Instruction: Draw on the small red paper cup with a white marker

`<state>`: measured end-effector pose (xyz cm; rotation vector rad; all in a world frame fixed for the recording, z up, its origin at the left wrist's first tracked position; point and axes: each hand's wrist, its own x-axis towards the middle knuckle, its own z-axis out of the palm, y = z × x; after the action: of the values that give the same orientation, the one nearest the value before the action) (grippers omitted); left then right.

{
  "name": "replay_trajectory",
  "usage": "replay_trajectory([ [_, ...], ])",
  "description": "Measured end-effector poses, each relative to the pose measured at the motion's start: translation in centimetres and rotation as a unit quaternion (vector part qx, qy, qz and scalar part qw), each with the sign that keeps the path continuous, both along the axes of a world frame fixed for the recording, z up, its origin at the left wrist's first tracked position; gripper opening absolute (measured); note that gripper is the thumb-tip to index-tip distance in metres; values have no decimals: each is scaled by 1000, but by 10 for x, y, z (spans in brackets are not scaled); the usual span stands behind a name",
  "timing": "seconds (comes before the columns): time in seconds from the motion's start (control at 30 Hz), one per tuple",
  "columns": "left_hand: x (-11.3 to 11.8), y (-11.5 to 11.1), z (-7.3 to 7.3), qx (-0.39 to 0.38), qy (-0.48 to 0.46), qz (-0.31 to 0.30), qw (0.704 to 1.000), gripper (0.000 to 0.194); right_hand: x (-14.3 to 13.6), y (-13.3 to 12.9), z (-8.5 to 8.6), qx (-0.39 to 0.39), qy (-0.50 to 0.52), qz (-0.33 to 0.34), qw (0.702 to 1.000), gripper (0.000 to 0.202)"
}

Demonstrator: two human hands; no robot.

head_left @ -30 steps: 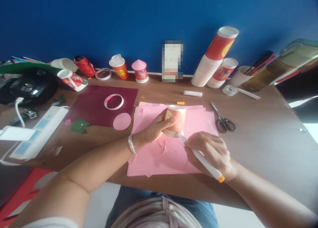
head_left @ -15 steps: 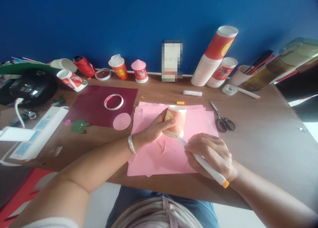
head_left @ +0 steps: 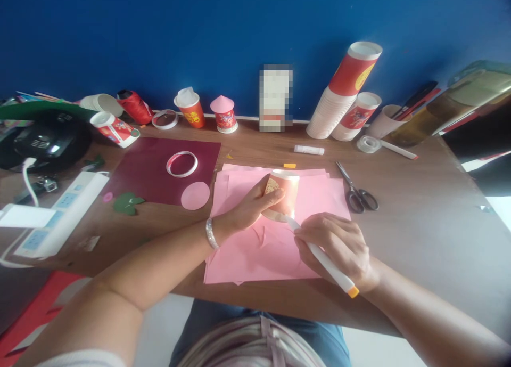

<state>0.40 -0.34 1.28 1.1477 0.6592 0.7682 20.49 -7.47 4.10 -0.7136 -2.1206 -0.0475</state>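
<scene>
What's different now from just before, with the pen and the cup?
Only a little. The right hand and its pen slid slightly down and right, then back up and left, bringing the tip to the cup's bottom edge again. Nothing was newly grabbed or let go. The left hand still holds the cup in about the same spot, and the pink paper and scissors stayed put.

- Your left arm (head_left: pixel 155 271) reaches diagonally inward.
- Your left hand (head_left: pixel 255 203) is curled in a grip, thumb (head_left: pixel 273 197) extended rightward.
- Your right arm (head_left: pixel 431 308) angles inward; your right hand (head_left: pixel 337 244) has bent fingers (head_left: pixel 319 226).
</scene>
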Motion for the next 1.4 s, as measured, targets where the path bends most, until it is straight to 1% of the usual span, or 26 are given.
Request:
replay_trajectory([
  [0.13, 0, 0, -1, 10, 7, 4, 1000, 45, 0, 0, -1, 4, -4, 6, 1000, 21],
  [0.43, 0, 0, -1, 3, 0, -5, 1000, 47, -1, 0, 0, -9, -8, -10, 1000, 23],
  [0.57, 0, 1, -6, -9, -13, 6, 1000, 45, -1, 0, 2, 2, 7, 7, 1000, 24],
  [0.7, 1, 3, -9, -24, -42, 17, 999, 51, -1, 0, 4, 18, 17, 16, 1000, 22],
  [0.87, 2, 4, -6, -36, -58, 17, 997, 51, 0, 1, 2, 21, 15, 15, 1000, 23],
  [1.1, 2, 6, -1, -45, -86, 11, 995, 43, 0, 1, 3, 3, 31, 1, 1000, 24],
  [1.23, 2, 5, -5, -37, -78, 15, 996, 41, 0, 1, 4, 3, 23, 2, 1000, 25],
  [1.4, 1, 4, -16, -39, -66, 27, 997, 40, 0, 1, 2, -5, 7, -13, 1000, 24],
])
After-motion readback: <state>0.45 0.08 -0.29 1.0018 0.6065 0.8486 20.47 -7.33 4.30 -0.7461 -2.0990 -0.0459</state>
